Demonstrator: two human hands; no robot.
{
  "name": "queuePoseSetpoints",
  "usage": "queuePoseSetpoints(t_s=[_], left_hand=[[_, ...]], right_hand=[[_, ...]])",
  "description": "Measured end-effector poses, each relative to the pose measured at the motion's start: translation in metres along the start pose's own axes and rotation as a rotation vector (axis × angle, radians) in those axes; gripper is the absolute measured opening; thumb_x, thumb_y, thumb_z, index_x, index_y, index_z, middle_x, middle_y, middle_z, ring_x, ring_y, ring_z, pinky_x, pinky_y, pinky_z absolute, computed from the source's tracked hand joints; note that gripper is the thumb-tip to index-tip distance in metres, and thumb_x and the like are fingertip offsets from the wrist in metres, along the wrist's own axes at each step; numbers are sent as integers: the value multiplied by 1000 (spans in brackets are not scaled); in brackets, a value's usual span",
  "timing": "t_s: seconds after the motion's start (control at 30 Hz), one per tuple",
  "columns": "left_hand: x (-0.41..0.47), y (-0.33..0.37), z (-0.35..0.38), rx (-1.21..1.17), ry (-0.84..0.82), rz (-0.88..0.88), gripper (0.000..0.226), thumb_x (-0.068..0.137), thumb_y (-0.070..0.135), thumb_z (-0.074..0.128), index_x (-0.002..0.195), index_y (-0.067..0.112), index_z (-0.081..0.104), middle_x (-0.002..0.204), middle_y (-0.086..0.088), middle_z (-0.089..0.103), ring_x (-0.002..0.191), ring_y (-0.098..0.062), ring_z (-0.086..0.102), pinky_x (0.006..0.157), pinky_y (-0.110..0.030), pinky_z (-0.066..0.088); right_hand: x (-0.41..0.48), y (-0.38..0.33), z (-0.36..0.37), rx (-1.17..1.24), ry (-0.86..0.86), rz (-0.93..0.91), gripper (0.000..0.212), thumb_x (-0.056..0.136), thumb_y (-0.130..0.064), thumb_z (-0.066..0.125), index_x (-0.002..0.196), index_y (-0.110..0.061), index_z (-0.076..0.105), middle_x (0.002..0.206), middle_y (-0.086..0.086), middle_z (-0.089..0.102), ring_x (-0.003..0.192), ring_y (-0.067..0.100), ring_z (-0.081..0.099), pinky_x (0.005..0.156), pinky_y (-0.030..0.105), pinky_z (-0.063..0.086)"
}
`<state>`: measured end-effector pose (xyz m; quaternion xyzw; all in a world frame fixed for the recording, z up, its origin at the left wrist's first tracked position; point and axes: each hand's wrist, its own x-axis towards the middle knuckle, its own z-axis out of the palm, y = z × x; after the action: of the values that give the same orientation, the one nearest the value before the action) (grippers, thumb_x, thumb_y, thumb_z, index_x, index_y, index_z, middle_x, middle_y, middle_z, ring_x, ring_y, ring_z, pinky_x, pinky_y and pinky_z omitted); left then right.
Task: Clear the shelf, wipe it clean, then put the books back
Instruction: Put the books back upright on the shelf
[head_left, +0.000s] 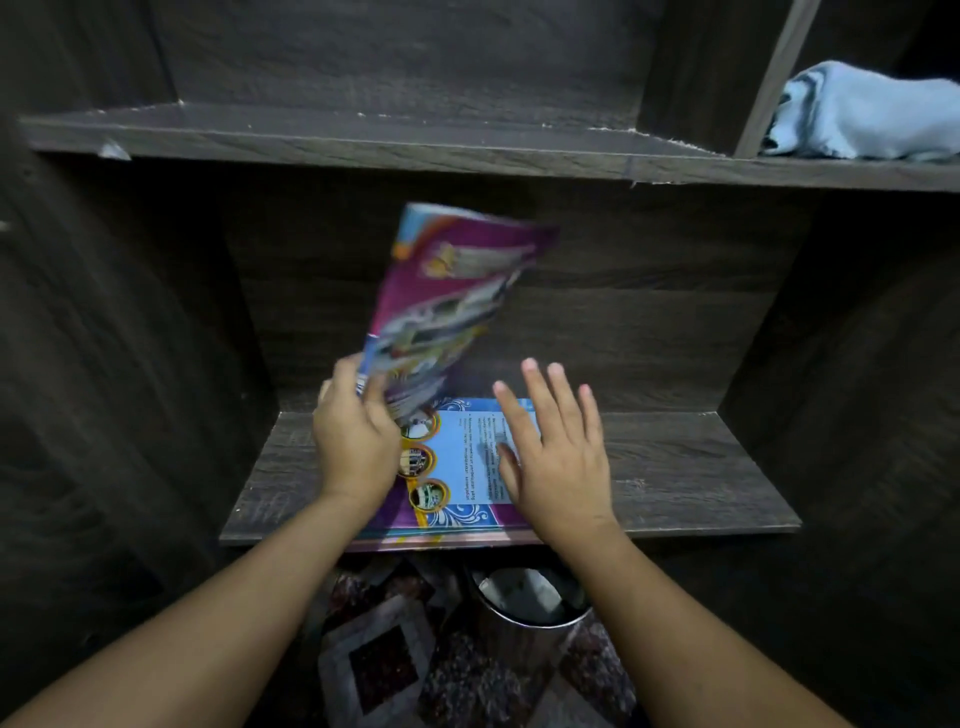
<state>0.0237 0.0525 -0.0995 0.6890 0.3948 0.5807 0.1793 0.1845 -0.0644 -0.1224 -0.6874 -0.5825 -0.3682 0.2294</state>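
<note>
Purple-and-blue book (452, 306) up on end, tilted and blurred, over the dark wood shelf (675, 478). A second blue book (467, 462) lies flat there, front edge overhanging the shelf lip.

The left hand (353, 436) grips a tilted purple, glossy paperback book (447, 306). The right hand (550, 457) lies spread on a flat blue-and-purple book (462, 467), which rests between the hands on the dark wooden shelf (675, 478).

A metal bin (524, 608) stands near, on a patterned floor (384, 670) of dark diamond tiles, with something pale and unclear inside it.
</note>
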Motion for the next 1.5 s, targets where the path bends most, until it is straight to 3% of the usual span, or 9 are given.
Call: queuePoseSetpoints(t_s=[0.17,0.3,0.4,0.57,1.03,1.13,1.27,1.4,1.5], left_hand=[[-3,8,-6,-226,-44,-62,21,96,26,45,114,18,50,92,15,58,82,2,55,72,-9,41],[-14,-17,2,-208,-228,-252,35,96,41,48,120,16,48,107,1,63,98,-12,61,86,-31,49],[-8,-19,1,-230,-333,-331,20,98,24,52,117,20,48,95,14,61,78,12,61,73,-16,52],[13,-31,-9,-280,-577,-456,16,91,19,64,102,31,60,102,2,72,93,-20,69,87,-48,55],[10,-21,-7,-352,-579,-547,14,93,16,61,99,28,58,103,-4,72,92,-26,70,85,-52,55],[9,-20,-4,-345,-520,-477,18,92,12,63,100,27,59,99,4,71,93,-20,69,88,-45,55],[4,-5,-1,-200,-252,-210,21,93,7,58,113,13,61,89,14,66,92,-18,65,77,-12,46],[-1,2,-6,107,-137,187,60,80,-12,49,133,15,56,120,2,64,103,-20,58,90,-27,43],[-5,-14,-8,360,-134,347,68,78,-2,41,141,25,49,136,0,56,102,-29,53,87,-44,49]], right_hand=[[0,2,0,101,-125,223,57,85,-34,57,138,-14,49,146,17,44,133,38,41,110,51,31],[1,6,-2,332,-256,482,62,98,-32,50,153,-23,21,156,14,26,137,35,37,110,48,33],[-1,9,-1,492,-294,445,64,100,-25,47,154,-26,13,149,7,37,131,27,43,103,43,39],[-4,4,11,432,-320,273,63,93,-19,57,148,-25,29,137,7,47,121,28,50,96,48,46],[0,6,10,394,-101,391,61,86,-8,68,141,-23,46,150,21,26,132,42,40,99,53,46],[0,9,10,396,-81,378,64,82,-3,70,139,-19,46,148,22,26,131,43,41,99,56,45],[3,8,6,314,-100,351,69,78,-6,73,140,-17,46,154,22,22,124,44,45,96,53,46],[6,2,-1,274,-115,351,66,79,-18,73,140,-19,47,156,19,22,121,37,44,94,52,43],[6,1,-5,299,-105,346,60,81,-21,72,136,-17,49,155,15,25,122,31,41,95,51,41]])
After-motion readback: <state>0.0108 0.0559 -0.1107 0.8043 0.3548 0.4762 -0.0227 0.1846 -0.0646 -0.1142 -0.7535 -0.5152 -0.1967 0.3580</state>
